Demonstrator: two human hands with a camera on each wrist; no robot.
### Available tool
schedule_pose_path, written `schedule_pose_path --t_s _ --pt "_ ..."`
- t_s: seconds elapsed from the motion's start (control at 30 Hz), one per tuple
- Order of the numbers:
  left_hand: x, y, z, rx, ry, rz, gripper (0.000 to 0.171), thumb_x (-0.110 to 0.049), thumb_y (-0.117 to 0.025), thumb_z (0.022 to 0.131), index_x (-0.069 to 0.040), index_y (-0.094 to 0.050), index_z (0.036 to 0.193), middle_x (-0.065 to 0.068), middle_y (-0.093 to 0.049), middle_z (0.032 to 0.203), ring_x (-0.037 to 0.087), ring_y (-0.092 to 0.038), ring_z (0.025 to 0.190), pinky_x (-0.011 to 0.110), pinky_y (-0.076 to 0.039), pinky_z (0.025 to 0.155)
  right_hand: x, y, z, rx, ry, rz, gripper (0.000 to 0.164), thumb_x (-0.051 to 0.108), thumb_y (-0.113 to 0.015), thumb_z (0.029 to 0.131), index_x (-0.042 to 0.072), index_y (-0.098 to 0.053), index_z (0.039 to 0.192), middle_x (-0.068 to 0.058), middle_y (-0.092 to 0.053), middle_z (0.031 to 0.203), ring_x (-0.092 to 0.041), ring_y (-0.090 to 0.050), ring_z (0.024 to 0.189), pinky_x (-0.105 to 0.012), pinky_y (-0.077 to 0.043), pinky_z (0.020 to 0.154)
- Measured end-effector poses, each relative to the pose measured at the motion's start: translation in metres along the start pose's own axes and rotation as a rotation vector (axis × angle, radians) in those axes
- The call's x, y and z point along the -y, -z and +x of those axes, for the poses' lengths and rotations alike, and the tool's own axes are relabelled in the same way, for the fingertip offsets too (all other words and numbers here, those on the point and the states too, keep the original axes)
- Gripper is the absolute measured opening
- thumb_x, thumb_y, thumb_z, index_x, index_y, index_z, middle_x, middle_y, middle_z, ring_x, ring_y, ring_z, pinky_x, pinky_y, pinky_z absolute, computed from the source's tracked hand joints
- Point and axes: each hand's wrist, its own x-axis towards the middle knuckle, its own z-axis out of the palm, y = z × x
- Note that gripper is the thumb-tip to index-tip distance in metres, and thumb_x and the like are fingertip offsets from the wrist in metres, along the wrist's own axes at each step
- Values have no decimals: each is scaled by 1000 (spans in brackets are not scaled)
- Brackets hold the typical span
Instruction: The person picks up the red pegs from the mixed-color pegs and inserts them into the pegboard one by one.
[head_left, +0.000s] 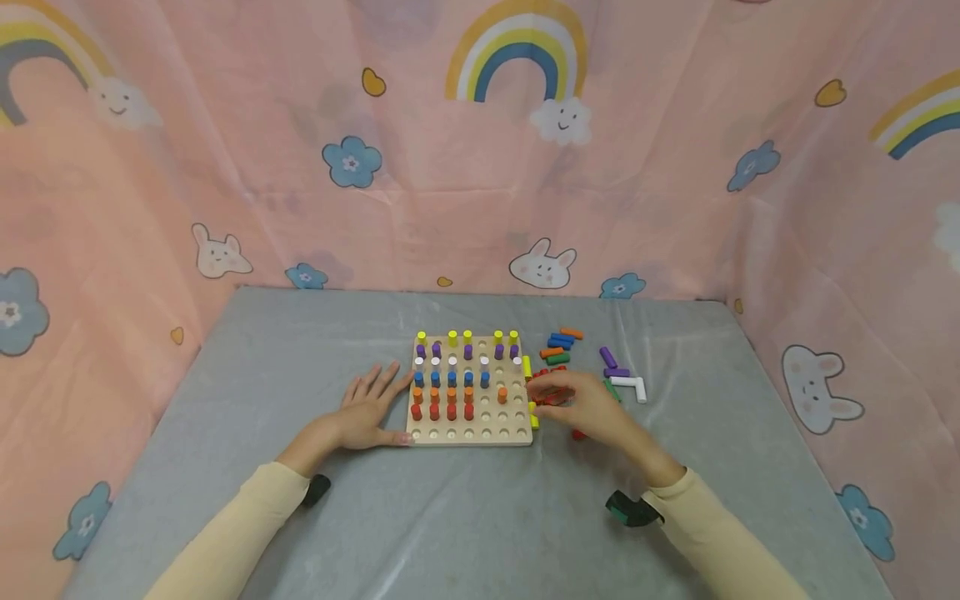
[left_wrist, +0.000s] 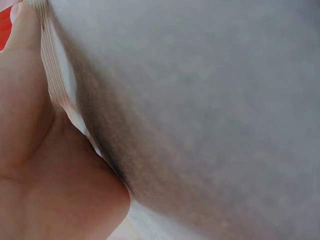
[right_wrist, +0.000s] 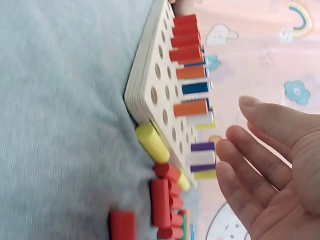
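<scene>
A light wooden pegboard (head_left: 472, 442) lies on the table, with coloured pegs standing in rows: yellow at the back, then purple, white, blue, orange and red pegs (head_left: 452, 412). One orange peg (head_left: 502, 396) stands apart, right of its row. My left hand (head_left: 366, 414) rests at the board's left side, fingers spread, thumb on the front left corner. Over the board's right edge is my right hand (head_left: 588, 406). In the right wrist view its fingers (right_wrist: 260, 172) are loosely bent, the thumb apart from them, and nothing is between them. Bare holes show at the board's front and right.
Loose red pegs (right_wrist: 160, 202) and a yellow peg (right_wrist: 152, 143) lie along the board's right side. Farther right are purple (head_left: 608, 357) and white pegs (head_left: 640, 389). Blue, orange and green pegs lie behind the right hand. A pink patterned curtain (head_left: 420, 225) surrounds the grey table.
</scene>
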Motion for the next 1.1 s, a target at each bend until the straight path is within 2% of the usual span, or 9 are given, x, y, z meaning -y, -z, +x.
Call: schedule_pose_path --t_s 0.17,0.27,0.4,0.53,0.83,0.97,1.1 --pt "1 0 1 -4 -2 1 110 -75 -60 80 -22 -8 161 13 4 169 42 8 154 67 1 119 -6 10 -6 25 -27 -30 34 14 -77 86 6 -70 119 -10 -73 113 -24 -68 101 -34 -57 84" --pt "1 0 0 0 1 -2 112 -79 -57 78 -23 -8 161 13 4 169 41 8 154 67 1 119 -11 14 -10 39 -54 -52 33 16 -78 86 8 -71 117 -9 -73 111 -25 -68 101 -37 -58 86" --pt "0 0 0 0 0 -3 110 -75 -60 79 -22 -8 161 13 4 169 42 8 154 67 2 119 -21 18 -15 48 -84 -81 32 18 -79 84 9 -73 114 -6 -73 109 -24 -67 100 -43 -57 89" --pt "-1 0 0 0 1 1 109 -70 -64 81 -22 -8 161 14 4 169 42 9 154 68 2 119 -33 20 -16 56 -87 -106 31 18 -79 84 9 -73 113 -6 -74 107 -21 -68 98 -41 -58 88" --pt "-4 4 0 27 2 -17 113 -77 -59 78 -23 -6 161 15 6 168 44 10 153 67 4 119 -41 22 -20 66 -122 -93 29 16 -79 84 8 -74 111 -7 -74 108 -23 -68 100 -47 -56 92" --pt "-2 2 0 14 4 1 112 -78 -58 78 -23 -5 161 13 6 169 42 10 154 66 3 119 -44 23 -22 65 -116 -123 28 16 -79 83 9 -75 110 -6 -75 108 -22 -68 100 -45 -56 91" --pt "0 1 1 2 0 -2 110 -75 -60 80 -23 -7 161 13 5 169 42 9 154 67 2 119 -48 24 -24 63 -112 -150 29 20 -81 82 11 -75 110 -4 -75 108 -18 -67 99 -36 -56 87"
